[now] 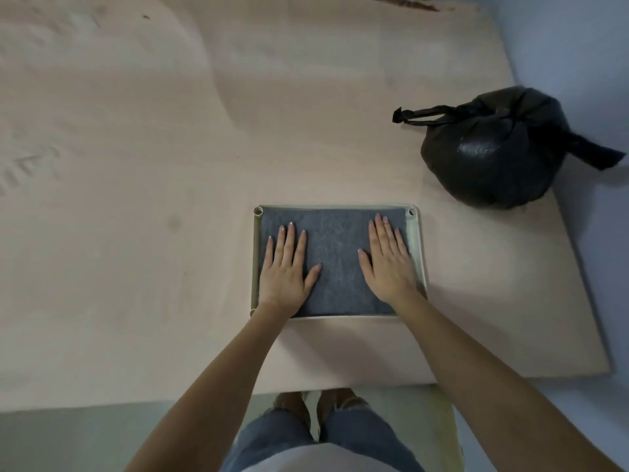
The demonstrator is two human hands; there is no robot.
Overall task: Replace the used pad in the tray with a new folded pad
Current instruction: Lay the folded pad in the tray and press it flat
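Grey pad (335, 253) fills the tray (418, 247); both hands, left hand (287, 270) and right hand (388, 260), press flat, fingers spread.

A dark grey pad (335, 264) with a faintly mottled, felt-like texture is seen inside a pale cream tray (419, 247), whose rim is shown in a slightly greenish off-white. The bench (170, 199) is covered in a plain pale pink-beige surface, marked by a faint dull smudge to the left of the tray and a reddish-brown streak along its far edge. A glossy black bag (490, 155) is shown at the right, with soft grey highlights on its plastic. The nails of the left hand (284, 270) and right hand (388, 264) are coloured pale pink. Faded blue jeans (357, 434) with frayed hems are seen below, and the floor (595, 63) is tinted bluish grey.
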